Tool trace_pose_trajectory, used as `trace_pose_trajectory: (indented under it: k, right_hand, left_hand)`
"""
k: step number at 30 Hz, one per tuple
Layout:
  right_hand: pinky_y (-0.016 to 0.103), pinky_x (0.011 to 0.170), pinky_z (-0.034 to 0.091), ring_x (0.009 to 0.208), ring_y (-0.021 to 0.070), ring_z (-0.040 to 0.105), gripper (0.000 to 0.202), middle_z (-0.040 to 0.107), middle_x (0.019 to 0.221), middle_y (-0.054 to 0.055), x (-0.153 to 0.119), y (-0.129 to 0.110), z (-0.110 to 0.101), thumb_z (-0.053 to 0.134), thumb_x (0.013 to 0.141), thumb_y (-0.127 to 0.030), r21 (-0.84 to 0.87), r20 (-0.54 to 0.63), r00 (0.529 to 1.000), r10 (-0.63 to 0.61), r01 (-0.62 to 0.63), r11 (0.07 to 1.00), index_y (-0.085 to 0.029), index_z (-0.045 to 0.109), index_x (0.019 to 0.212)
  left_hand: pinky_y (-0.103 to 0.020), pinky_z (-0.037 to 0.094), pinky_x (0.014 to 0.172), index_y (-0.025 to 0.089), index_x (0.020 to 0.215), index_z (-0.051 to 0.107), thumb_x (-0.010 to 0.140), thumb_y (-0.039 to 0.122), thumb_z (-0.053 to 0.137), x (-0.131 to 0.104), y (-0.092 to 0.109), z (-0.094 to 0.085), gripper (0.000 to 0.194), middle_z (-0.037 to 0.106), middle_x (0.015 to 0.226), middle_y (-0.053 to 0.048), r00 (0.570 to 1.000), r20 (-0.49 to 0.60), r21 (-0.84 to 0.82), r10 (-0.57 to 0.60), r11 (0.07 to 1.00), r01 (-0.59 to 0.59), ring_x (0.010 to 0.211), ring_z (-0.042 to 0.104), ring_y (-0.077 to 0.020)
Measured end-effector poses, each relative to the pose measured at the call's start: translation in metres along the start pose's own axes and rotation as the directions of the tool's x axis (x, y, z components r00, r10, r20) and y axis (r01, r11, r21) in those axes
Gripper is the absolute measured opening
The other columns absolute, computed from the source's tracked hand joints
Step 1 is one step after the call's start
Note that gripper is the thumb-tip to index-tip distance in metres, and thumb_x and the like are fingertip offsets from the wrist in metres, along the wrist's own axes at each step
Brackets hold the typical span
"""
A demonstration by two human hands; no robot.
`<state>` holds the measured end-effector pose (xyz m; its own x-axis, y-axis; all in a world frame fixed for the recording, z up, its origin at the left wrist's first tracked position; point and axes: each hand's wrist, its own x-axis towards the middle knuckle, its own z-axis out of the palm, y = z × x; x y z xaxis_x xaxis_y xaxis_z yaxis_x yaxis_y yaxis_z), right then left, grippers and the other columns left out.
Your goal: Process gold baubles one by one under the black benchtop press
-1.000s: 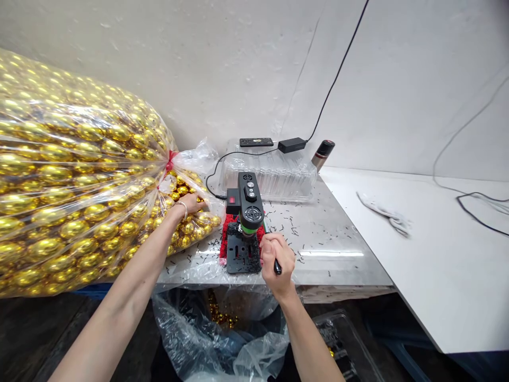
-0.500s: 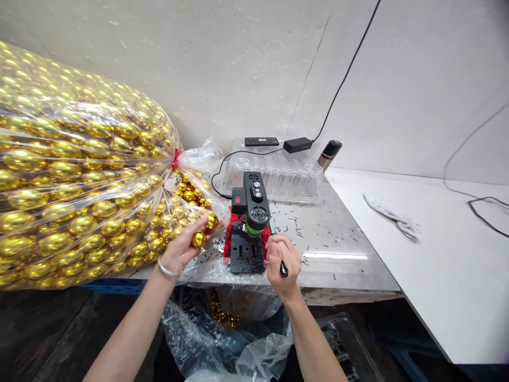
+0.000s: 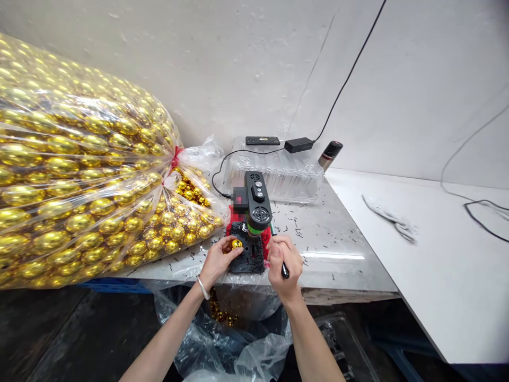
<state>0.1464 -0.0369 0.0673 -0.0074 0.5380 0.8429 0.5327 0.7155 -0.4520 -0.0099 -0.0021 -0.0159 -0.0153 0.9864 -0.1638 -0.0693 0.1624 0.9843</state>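
Observation:
My left hand (image 3: 220,257) holds a shiny gold ball (image 3: 237,244) between thumb and fingers, over the left side of a black slotted base plate (image 3: 240,264). Above the plate juts the black head of a small bench press-like machine (image 3: 258,199), with a green band under it. My right hand (image 3: 284,260) is closed around a lever handle (image 3: 285,271) with a black tip, at the machine's right side. Red material (image 3: 267,245) strewn with black bits shows around the plate.
A large clear bag of gold balls (image 3: 79,175) fills the left, tied with red string. Behind the machine stand a clear plastic box (image 3: 278,175), a power adapter (image 3: 299,145) and a flask (image 3: 331,155). A glove (image 3: 392,218) lies right. Below the edge hangs a plastic-lined bin (image 3: 254,339) with gold balls inside.
My left hand has moved right, from beside the big bag to the base plate. It held two gold balls before; one shows now. My right hand stays on the lever.

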Motion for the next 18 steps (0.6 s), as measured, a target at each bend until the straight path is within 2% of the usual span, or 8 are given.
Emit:
trace_pose_trajectory:
  k: [3,6,8,11,18]
  right_hand:
    - [0.026,0.060,0.041,0.068,0.0133,0.052,0.024,0.051,0.064,0.000,-0.001,0.000,0.000,0.040,0.086,-0.005,0.002,0.002,1.000,0.003,-0.003,1.000,-0.020,0.046,0.068]
    - [0.027,0.059,0.041,0.067,0.0139,0.052,0.024,0.050,0.062,0.000,-0.001,0.000,0.000,0.040,0.087,-0.005,0.008,0.014,1.000,0.007,-0.008,1.000,-0.020,0.047,0.068]
    - [0.027,0.059,0.041,0.067,0.0139,0.052,0.024,0.050,0.062,0.000,-0.001,0.000,-0.001,0.040,0.086,-0.005,0.010,0.018,1.000,0.009,-0.009,1.000,-0.020,0.047,0.068]
    - [0.027,0.059,0.041,0.066,0.0137,0.052,0.025,0.051,0.063,0.000,-0.002,0.001,-0.001,0.040,0.086,-0.005,0.004,0.018,1.000,0.016,-0.016,1.000,-0.020,0.046,0.068]
    - [0.027,0.058,0.041,0.067,0.0137,0.053,0.025,0.050,0.063,0.000,-0.006,0.003,0.001,0.040,0.086,-0.005,0.021,0.022,1.000,0.017,-0.017,1.000,-0.020,0.045,0.067]
  left_hand:
    - [-0.033,0.050,0.084,0.019,0.102,0.066,0.066,0.031,0.072,0.002,0.002,0.006,0.038,0.073,0.097,-0.005,0.993,0.035,0.250,0.117,0.961,-0.122,0.089,0.066,-0.0209]
    - [-0.036,0.049,0.083,0.022,0.108,0.067,0.071,0.031,0.069,0.003,0.010,0.011,0.038,0.074,0.099,-0.005,0.988,0.075,0.519,0.132,0.841,-0.151,0.088,0.067,-0.0231]
    - [-0.037,0.049,0.082,0.021,0.112,0.067,0.074,0.033,0.068,0.003,0.015,0.012,0.040,0.074,0.101,-0.007,0.987,0.095,0.619,0.133,0.768,-0.163,0.089,0.067,-0.0254]
    - [-0.038,0.049,0.084,0.022,0.111,0.068,0.073,0.036,0.070,0.004,0.017,0.012,0.040,0.073,0.105,-0.008,0.979,0.115,0.664,0.170,0.720,-0.203,0.094,0.067,-0.0269]
    - [-0.034,0.048,0.089,0.021,0.110,0.068,0.073,0.030,0.071,0.000,0.010,0.010,0.038,0.072,0.108,-0.006,0.962,0.146,0.633,0.231,0.726,-0.270,0.098,0.065,-0.0239]
